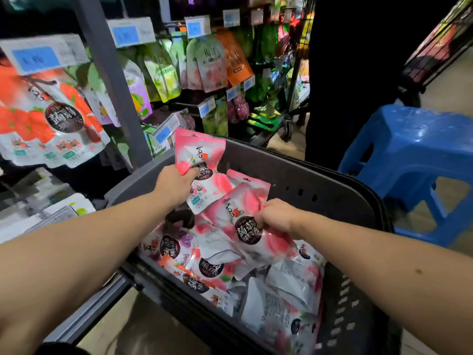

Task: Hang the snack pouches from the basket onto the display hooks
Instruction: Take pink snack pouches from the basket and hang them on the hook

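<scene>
- Far left, on the display: red strawberry pouches (pixel 51 116) already hung under blurred price labels (pixel 35 58). Display hooks mostly hidden behind labels and packs.
- Next over: a grey upright post (pixel 112 80), then green and peach packs (pixel 204 65) hanging close together, with little bare room between them.
- Left grip (pixel 176 185) curled round the waist of a pink pouch (pixel 197 149), held above the far-left rim of the basket (pixel 332 185), header end up and toward the display.
- Right grip (pixel 276 216) pinching a second pink pouch (pixel 240 208) by its side, just above the heap.
- Below both: loose pouches (pixel 204 267) heaped in the basket, many more to go.
- Step in hand, by judgement: picking up, with neither held pouch on a hook yet.
- Next move, likely: carry the left pouch up and leftward over the rim and past the post, find a hook of the same flavour, and bring the header hole onto the hook tip. Probably a re-grip nearer the header first, given the mid-body hold.
- Edges to mind: the basket rim close under both pouches, the post and jutting labels between basket and hooks. Most open room up and left, above the rim.
- Right side: a blue stool (pixel 409 155) just beside the basket wall and a dark standing figure (pixel 345 73) beyond the far rim, so scant room that way.
</scene>
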A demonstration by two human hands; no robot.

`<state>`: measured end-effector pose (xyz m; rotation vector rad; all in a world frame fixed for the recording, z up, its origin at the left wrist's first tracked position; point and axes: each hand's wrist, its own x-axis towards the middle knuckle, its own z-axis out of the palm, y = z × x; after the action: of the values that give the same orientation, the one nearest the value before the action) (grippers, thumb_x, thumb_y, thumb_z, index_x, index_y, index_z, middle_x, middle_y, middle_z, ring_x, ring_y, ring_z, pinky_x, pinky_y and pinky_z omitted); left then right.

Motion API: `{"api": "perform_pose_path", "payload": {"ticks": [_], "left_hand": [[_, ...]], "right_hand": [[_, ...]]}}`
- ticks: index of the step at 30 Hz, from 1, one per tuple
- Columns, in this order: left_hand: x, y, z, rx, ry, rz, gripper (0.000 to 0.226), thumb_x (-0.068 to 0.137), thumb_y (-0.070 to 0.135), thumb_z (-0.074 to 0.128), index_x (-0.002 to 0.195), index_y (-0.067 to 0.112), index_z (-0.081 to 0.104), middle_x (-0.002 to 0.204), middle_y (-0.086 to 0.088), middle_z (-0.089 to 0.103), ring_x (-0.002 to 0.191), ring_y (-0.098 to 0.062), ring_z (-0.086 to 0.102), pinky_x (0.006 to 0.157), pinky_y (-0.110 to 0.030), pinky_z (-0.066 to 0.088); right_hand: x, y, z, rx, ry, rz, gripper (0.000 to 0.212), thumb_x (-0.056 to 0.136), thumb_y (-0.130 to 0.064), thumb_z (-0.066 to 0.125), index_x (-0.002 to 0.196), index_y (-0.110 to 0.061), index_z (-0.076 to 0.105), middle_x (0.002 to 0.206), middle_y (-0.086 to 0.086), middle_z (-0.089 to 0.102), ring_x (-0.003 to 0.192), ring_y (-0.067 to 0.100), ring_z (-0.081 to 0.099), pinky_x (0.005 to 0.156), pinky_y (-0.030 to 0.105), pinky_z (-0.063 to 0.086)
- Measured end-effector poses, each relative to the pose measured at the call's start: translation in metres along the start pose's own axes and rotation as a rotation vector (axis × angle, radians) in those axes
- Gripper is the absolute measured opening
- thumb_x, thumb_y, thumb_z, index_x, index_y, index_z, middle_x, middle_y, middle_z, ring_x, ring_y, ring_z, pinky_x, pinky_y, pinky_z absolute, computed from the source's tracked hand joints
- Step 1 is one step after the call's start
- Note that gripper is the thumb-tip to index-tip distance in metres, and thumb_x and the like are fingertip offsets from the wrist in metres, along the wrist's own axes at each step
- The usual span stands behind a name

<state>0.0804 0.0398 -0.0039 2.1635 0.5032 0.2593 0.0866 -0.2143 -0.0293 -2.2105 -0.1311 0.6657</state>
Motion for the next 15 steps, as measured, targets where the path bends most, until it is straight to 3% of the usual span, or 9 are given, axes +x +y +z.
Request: {"api": "perform_pose_path", "payload": {"ticks": [3,4,5,7,9,11,14,15], "left_hand": [[-0.006,0.012,-0.019,-0.012,0.108,-0.008,0.038,0.096,0.035,0.064,0.069,0.008,0.059,0.066,-0.011,0.058,0.067,-0.03,0.056,0.058,-0.035,0.036],[-0.009,0.017,-0.027,-0.012,0.142,-0.016,0.041,0.096,0.035,0.064,0.065,0.008,0.056,0.062,-0.009,0.055,0.065,-0.03,0.054,0.056,-0.036,0.034],[-0.013,0.022,-0.035,-0.003,0.17,-0.016,0.043,0.096,0.036,0.064,0.064,0.008,0.055,0.06,-0.008,0.053,0.064,-0.031,0.053,0.057,-0.036,0.034],[-0.022,0.03,-0.052,0.031,0.199,0.003,0.042,0.096,0.036,0.065,0.065,0.009,0.055,0.063,-0.009,0.054,0.067,-0.031,0.053,0.06,-0.034,0.036],[-0.029,0.033,-0.068,0.031,0.192,0.026,0.042,0.095,0.035,0.065,0.062,0.013,0.053,0.062,-0.009,0.054,0.064,-0.03,0.053,0.06,-0.035,0.037],[-0.039,0.036,-0.084,0.006,0.174,0.024,0.04,0.093,0.035,0.067,0.063,0.013,0.054,0.058,-0.008,0.055,0.057,-0.029,0.054,0.057,-0.037,0.043],[-0.059,0.041,-0.107,0.018,0.155,0.018,0.035,0.093,0.036,0.068,0.072,0.008,0.061,0.06,-0.01,0.057,0.055,-0.027,0.057,0.053,-0.032,0.046],[-0.068,0.044,-0.114,0.019,0.157,0.005,0.034,0.093,0.035,0.068,0.076,0.006,0.064,0.06,-0.01,0.056,0.053,-0.026,0.055,0.048,-0.027,0.043]], "right_hand": [[-0.008,-0.008,-0.016,0.26,0.038,0.041,0.04,0.066,0.003,0.061,0.042,-0.019,0.04,0.048,0.001,0.036,0.042,0.014,0.029,0.047,0.025,0.018],[-0.011,-0.012,-0.019,0.317,0.021,0.037,0.032,0.058,-0.003,0.065,0.044,-0.019,0.041,0.052,0.004,0.036,0.044,0.015,0.03,0.05,0.026,0.019],[-0.015,-0.018,-0.022,0.378,0.002,0.029,0.024,0.046,-0.01,0.068,0.051,-0.015,0.045,0.059,0.01,0.037,0.048,0.019,0.033,0.052,0.028,0.021],[-0.016,-0.024,-0.027,0.491,-0.025,0.006,0.057,0.027,-0.016,0.066,0.081,-0.008,0.055,0.08,0.017,0.04,0.061,0.03,0.04,0.056,0.032,0.031],[-0.019,-0.035,-0.03,0.552,-0.067,-0.005,0.072,0.03,-0.015,0.068,0.101,-0.009,0.059,0.093,0.022,0.045,0.076,0.04,0.047,0.064,0.037,0.045],[-0.034,-0.06,-0.032,0.623,-0.073,-0.031,0.056,0.051,-0.013,0.062,0.107,-0.004,0.064,0.092,0.027,0.053,0.081,0.04,0.057,0.071,0.039,0.055],[-0.056,-0.105,-0.03,0.717,-0.012,-0.115,0.003,0.071,-0.011,0.061,0.073,-0.008,0.061,0.064,0.011,0.054,0.05,0.025,0.053,0.055,0.03,0.051],[-0.06,-0.117,-0.027,0.716,0.017,-0.126,0.011,0.07,-0.011,0.064,0.063,-0.012,0.056,0.059,0.008,0.051,0.046,0.023,0.05,0.055,0.03,0.049]]}}
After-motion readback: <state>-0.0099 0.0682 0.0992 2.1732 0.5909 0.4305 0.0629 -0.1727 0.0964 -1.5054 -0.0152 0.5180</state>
